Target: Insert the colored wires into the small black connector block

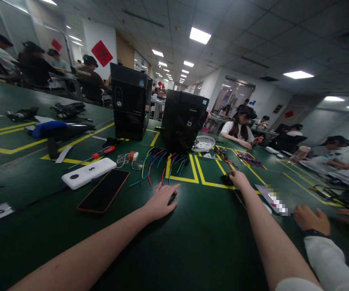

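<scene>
My left hand (160, 200) lies flat on the green table (192, 242), fingers stretched out, just short of a bundle of coloured wires (159, 161). The wires spill from a black computer case (183, 121) standing inside a yellow-taped square. My right hand (238, 179) reaches further out to the right, with its fingers curled on a small dark object (228, 180) that I cannot make out.
A dark phone (104, 190), a white power bank (88, 173), glasses (129, 161), a red-handled screwdriver (103, 152) and a second black case (130, 101) are at left. A white basket (204, 143) stands behind. Another person's hand (310, 220) rests at right; several people sit around.
</scene>
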Tool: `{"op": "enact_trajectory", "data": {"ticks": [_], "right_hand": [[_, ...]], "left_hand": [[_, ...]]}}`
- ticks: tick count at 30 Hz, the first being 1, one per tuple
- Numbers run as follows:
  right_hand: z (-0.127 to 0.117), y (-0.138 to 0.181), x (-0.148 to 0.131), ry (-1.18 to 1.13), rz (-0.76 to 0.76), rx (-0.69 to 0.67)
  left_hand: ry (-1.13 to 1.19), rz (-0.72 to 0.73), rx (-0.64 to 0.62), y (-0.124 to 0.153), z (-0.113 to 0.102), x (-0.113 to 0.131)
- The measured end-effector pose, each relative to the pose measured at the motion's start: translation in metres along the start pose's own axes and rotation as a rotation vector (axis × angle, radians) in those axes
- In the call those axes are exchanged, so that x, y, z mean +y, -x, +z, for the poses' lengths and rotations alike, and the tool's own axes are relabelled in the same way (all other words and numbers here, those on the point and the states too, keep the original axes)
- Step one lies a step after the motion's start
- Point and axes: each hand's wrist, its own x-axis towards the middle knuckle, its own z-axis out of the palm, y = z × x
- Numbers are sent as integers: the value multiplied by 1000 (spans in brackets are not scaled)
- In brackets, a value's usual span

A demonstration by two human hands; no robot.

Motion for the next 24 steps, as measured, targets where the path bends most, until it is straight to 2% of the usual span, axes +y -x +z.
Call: {"op": "enact_trajectory", "data": {"ticks": [24], "right_hand": [[4,-4,1,28,-87,-60]], "left_hand": [[-2,-2,3,-1,2,-1]]}}
